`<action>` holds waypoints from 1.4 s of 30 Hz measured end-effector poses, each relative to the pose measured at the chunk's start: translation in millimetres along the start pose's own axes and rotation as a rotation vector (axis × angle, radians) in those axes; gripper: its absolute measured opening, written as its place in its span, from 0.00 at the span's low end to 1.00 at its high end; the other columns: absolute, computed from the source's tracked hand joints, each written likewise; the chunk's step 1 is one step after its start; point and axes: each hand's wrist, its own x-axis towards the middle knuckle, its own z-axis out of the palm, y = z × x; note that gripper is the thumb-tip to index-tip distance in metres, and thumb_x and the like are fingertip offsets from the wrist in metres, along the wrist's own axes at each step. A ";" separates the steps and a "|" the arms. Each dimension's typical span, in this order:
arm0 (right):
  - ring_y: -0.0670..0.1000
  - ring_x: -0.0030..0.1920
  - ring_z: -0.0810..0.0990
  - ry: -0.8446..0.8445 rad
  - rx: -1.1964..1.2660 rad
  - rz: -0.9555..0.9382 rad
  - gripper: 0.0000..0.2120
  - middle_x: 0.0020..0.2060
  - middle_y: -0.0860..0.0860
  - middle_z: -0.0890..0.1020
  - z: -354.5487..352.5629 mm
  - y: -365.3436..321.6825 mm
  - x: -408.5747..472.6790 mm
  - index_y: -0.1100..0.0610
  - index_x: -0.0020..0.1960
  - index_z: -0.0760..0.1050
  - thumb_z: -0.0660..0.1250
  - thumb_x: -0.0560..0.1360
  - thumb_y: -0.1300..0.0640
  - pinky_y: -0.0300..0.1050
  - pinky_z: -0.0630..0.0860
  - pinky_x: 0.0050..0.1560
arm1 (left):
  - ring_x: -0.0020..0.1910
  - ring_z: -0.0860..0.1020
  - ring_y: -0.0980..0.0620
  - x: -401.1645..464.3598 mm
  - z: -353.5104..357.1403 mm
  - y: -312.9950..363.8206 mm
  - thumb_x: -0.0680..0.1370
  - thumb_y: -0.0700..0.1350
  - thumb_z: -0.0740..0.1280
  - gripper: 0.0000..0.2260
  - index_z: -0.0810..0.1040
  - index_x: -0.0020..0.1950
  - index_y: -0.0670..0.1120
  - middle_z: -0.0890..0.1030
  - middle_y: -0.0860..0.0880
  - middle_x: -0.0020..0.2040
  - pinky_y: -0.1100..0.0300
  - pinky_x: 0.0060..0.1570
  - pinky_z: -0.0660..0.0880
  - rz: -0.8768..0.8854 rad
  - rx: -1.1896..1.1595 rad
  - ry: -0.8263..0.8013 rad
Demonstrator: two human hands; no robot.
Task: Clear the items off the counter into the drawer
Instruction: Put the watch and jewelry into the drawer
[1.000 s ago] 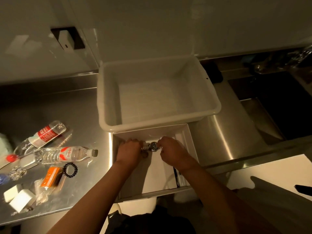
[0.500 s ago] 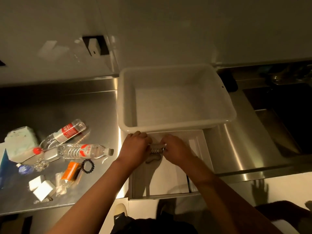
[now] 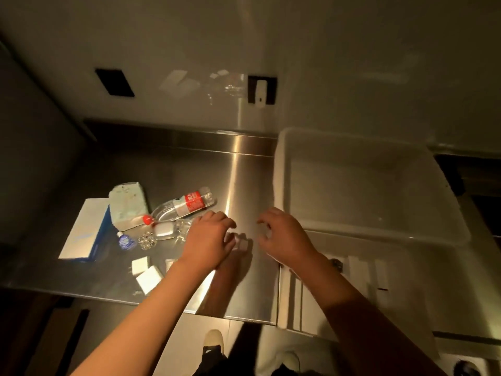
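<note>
Both hands are seen above the steel worktop (image 3: 244, 185), just left of the open drawer (image 3: 352, 280). The left hand (image 3: 208, 240) is laid over a clear bottle (image 3: 181, 230), its fingers (image 3: 225, 221) bent loosely; whether anything is gripped cannot be told. The right hand (image 3: 284, 237) is held with fingers loosely curled and nothing in them. A red-labelled bottle (image 3: 189, 204), a blue-edged box (image 3: 84, 232) and small white blocks (image 3: 146, 272) (among other clutter) are left lying on the worktop. A white tub (image 3: 282, 169) is set behind the drawer.

I can make out white print on the red label (image 3: 194, 202) of the water bottle (image 3: 184, 206) lying on my counter (image 3: 244, 185), but it is too blurred to read.
</note>
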 end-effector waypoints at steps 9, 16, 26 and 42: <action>0.47 0.49 0.79 -0.166 -0.005 -0.076 0.15 0.52 0.42 0.78 104.2 -81.2 45.6 0.47 0.58 0.79 0.71 0.72 0.55 0.44 0.80 0.51 | 0.52 0.79 0.46 -54.2 -13.9 -134.1 0.74 0.49 0.73 0.09 0.82 0.53 0.51 0.82 0.50 0.51 0.49 0.52 0.77 -0.262 -0.028 0.024; 0.48 0.54 0.79 -0.276 -0.022 -0.165 0.20 0.57 0.46 0.78 161.0 -128.7 73.3 0.49 0.63 0.78 0.69 0.71 0.58 0.45 0.78 0.56 | 0.54 0.78 0.48 -87.4 -11.7 -218.5 0.75 0.50 0.72 0.10 0.82 0.56 0.52 0.82 0.51 0.54 0.51 0.52 0.76 -0.403 -0.045 0.003; 0.51 0.66 0.73 -0.400 -0.084 -0.156 0.23 0.66 0.50 0.75 231.1 -177.7 115.8 0.51 0.66 0.75 0.65 0.71 0.57 0.48 0.72 0.68 | 0.56 0.75 0.47 -108.5 7.5 -289.4 0.78 0.47 0.69 0.14 0.78 0.63 0.49 0.76 0.49 0.59 0.50 0.50 0.78 -0.497 -0.141 -0.078; 0.60 0.71 0.72 -0.490 -0.380 -0.304 0.14 0.70 0.62 0.71 301.6 -182.7 164.0 0.58 0.64 0.75 0.66 0.80 0.58 0.48 0.77 0.65 | 0.53 0.82 0.53 -86.1 52.6 -321.0 0.80 0.59 0.67 0.12 0.78 0.59 0.54 0.82 0.53 0.58 0.56 0.54 0.82 -0.371 -0.310 0.025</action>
